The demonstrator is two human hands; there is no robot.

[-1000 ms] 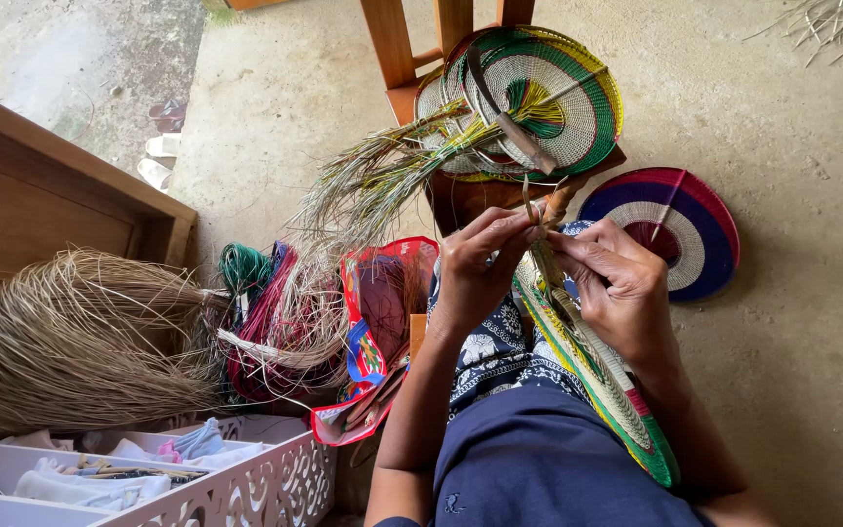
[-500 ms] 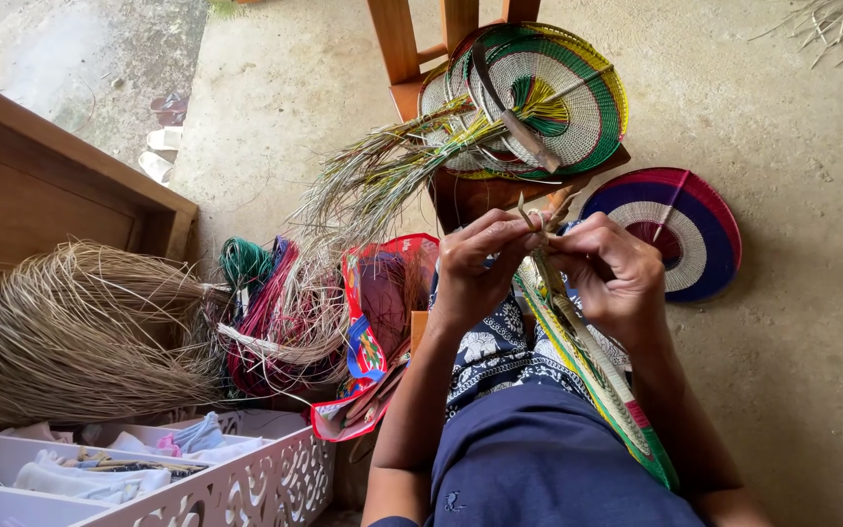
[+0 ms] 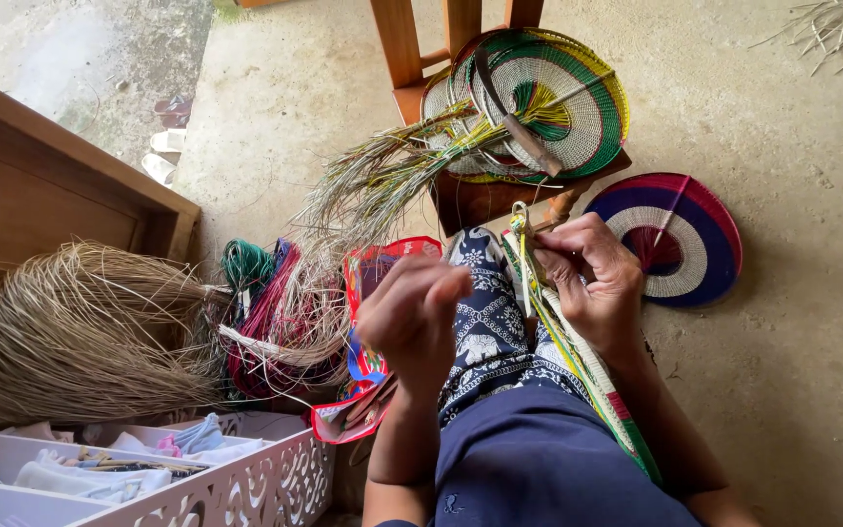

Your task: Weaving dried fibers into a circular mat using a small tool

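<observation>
The right hand (image 3: 592, 278) pinches the woven strip (image 3: 578, 361), whose lower end is hidden behind the arm. At 9 o'clock from it, the left hand (image 3: 412, 317) is blurred; I cannot tell its grip.

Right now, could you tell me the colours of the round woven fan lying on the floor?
Purple, white and red rings, head view.

right hand (image 3: 587, 283): pinches woven strip (image 3: 578, 356) | left hand (image 3: 412, 317): lifted, empty, beside it

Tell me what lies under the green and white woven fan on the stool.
Under the green and white woven fan: more stacked fans, then the wooden stool. How many fans is hidden.
</observation>
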